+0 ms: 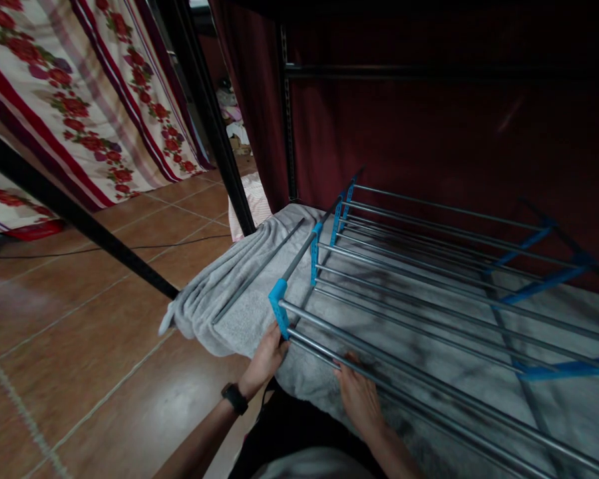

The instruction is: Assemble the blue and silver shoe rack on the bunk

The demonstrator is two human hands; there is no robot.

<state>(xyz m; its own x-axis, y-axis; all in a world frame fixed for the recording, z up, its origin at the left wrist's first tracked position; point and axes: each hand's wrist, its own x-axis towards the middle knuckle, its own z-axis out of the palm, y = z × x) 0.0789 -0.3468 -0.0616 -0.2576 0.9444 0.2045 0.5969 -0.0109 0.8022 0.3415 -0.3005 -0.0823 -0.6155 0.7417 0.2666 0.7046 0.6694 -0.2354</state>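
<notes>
A rack of grey metal tubes (414, 273) with blue plastic end pieces lies on a grey blanket. My left hand (268, 356), with a dark watch on its wrist, closes around the lower part of the near blue corner piece (279, 307). Further right, my right hand (358, 392) has its fingers at the lowest near tube (315, 348), gripping it from below; part of the fingers is hidden behind the tubes. To the left of the rack, a loose thin grey tube (259, 271) rests on the blanket, apart from both hands.
The grey blanket (199, 303) covers a low bed, its folded edge hanging at the left. Black metal posts (222, 126) frame it. Behind hangs a dark red curtain (404, 133). A floral curtain (74, 100) and tiled floor (104, 352) with a black cable (130, 248) lie left.
</notes>
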